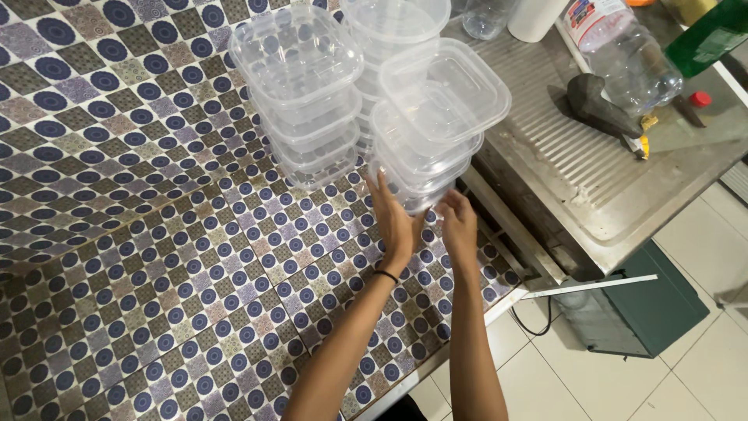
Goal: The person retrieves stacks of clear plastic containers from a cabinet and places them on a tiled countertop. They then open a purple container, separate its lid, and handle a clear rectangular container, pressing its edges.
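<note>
Both hands are on the near stack of clear lidded containers (436, 117) at the upper middle of the frame: the left hand (393, 222) is spread flat against its lower left side, the right hand (458, 222) cups its base, so the stack is grasped between them. It stands on the patterned tile bench (156, 273), leaning a little, with a second stack of containers (300, 86) just to its left. At upper right, a steel drainboard (576, 156) carries a large clear water bottle (631, 58).
</note>
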